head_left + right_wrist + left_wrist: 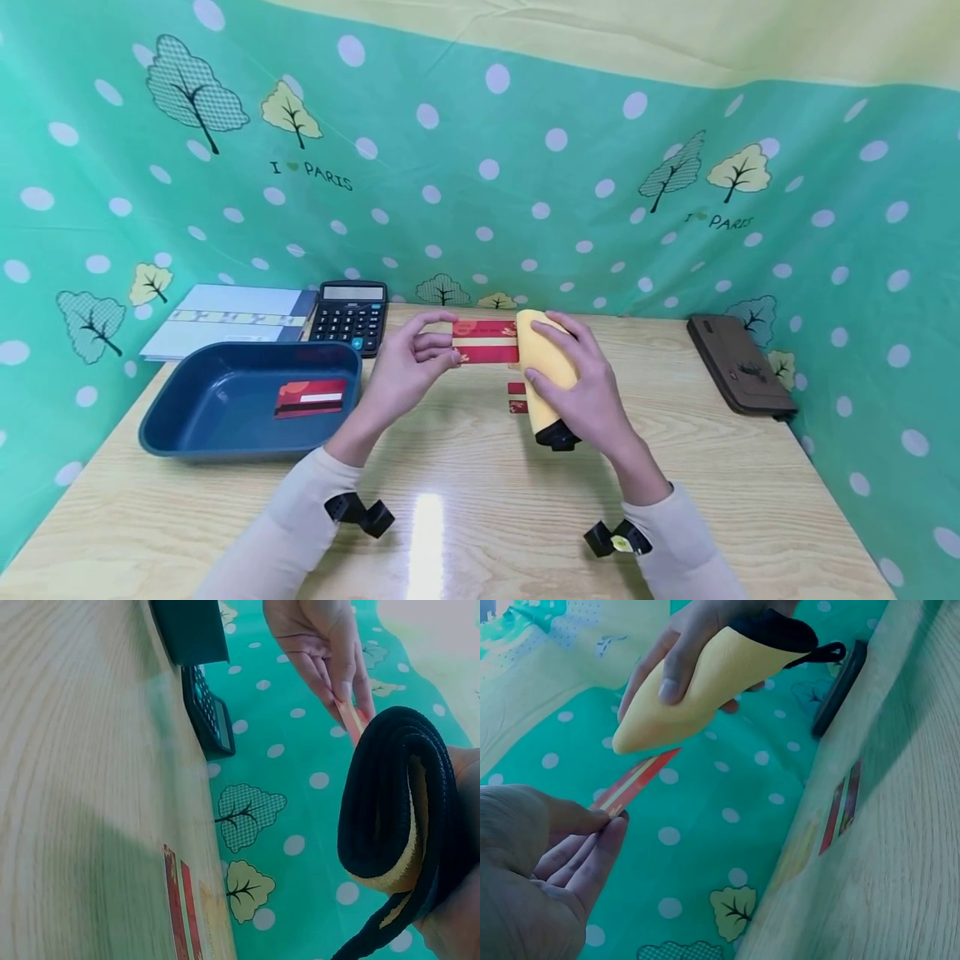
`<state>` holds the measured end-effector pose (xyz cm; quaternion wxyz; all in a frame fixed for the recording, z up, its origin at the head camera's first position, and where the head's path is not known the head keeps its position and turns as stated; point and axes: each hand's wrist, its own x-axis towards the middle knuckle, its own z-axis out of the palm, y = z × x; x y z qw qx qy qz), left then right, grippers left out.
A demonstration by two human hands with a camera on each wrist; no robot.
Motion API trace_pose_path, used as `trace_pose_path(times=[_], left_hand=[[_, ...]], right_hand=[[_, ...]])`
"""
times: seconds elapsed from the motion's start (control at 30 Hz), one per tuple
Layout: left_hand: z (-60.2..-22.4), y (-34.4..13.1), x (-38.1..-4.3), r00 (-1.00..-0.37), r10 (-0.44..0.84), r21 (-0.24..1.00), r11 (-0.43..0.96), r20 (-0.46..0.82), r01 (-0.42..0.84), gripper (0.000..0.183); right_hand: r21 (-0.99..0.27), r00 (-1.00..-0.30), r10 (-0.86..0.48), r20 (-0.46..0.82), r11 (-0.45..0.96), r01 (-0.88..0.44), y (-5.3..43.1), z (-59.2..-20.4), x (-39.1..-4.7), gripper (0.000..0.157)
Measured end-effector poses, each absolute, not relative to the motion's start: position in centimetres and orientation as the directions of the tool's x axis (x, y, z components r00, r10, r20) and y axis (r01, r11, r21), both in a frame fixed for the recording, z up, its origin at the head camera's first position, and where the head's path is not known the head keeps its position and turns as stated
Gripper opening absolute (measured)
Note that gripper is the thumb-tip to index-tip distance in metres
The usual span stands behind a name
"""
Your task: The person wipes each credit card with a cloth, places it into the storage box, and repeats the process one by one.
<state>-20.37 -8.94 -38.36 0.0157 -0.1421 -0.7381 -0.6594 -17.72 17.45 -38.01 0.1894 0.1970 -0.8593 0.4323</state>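
Observation:
My left hand (412, 362) pinches a red card (483, 342) with a pale stripe by its left end, thumb against fingers. The right hand (581, 379) grips a rolled yellow cloth (546, 367) with black edging; in the right wrist view its folded black end (386, 795) and a black strap show. In the head view the roll's upper end overlaps the card's right edge, while the left wrist view has the card (634, 784) just below the tip of the roll (675, 705). Another red striped card (517, 398) lies on the table, partly hidden behind the roll.
A blue tray (187, 358) at the left holds a red card (311, 398) with a black stripe. Behind it are a black calculator (348, 317) and a pale blue folder (232, 312). A brown zipped case (738, 367) lies at the right. A green dotted curtain (480, 192) hangs behind the table.

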Motion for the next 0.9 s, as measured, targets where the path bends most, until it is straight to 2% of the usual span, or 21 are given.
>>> trace_pose_path(times=[0.3, 0.9], left_hand=[[-38.3, -8.7, -20.1, -0.965, 0.2, 0.981, 0.057, 0.171, 0.186, 0.047], [-38.7, -7.6, -19.7, -0.964, 0.237, 0.988, -0.129, 0.118, 0.09, 0.047]], right_hand=[[-0.649, -0.849, -0.187, 0.494, 0.571, -0.503, 17.0, -38.3, -17.7, 0.062], [-0.626, -0.828, -0.2, 0.525, 0.569, -0.534, 16.0, -38.7, -17.2, 0.063]])
